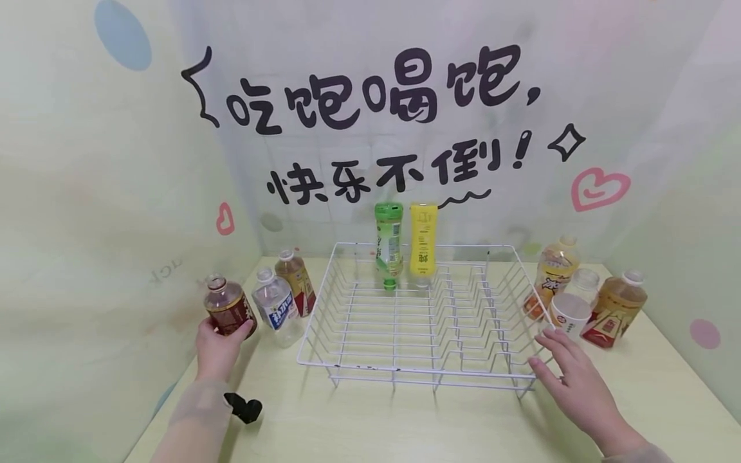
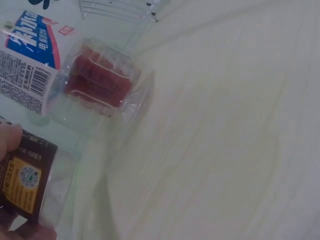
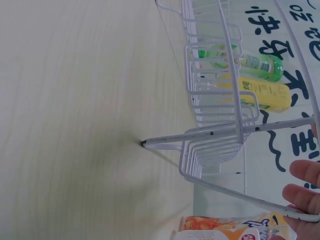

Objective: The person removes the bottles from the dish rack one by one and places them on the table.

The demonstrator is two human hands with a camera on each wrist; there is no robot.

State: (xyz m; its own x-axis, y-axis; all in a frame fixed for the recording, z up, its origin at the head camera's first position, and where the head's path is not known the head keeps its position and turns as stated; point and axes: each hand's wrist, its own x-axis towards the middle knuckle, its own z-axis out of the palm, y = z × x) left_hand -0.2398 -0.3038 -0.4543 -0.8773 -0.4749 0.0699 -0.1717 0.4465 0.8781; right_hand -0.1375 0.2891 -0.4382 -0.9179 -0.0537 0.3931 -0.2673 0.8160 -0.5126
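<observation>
My left hand [image 1: 221,350] grips a dark-labelled plastic bottle [image 1: 229,306], uncapped and upright, at the left of the table. In the left wrist view, fingers [image 2: 7,137] lie on that bottle's brown and yellow label [image 2: 26,175]. Beside it stand a clear bottle with a blue and white label [image 1: 280,312] and a bottle with a red and yellow label [image 1: 300,283]. At the right front corner of the white wire dish rack [image 1: 376,368], my right hand [image 1: 579,386] rests with its fingers extended. In the right wrist view its fingers [image 3: 302,172] overlap the rack's rim.
Inside the rack, a green bottle [image 1: 389,247] and a yellow bottle [image 1: 424,241] stand upside down along the back. Several uncapped bottles, including an orange-labelled one [image 1: 557,270] and a red-and-gold-labelled one [image 1: 615,312], crowd the right side. A printed curtain [image 1: 370,38] encloses the table.
</observation>
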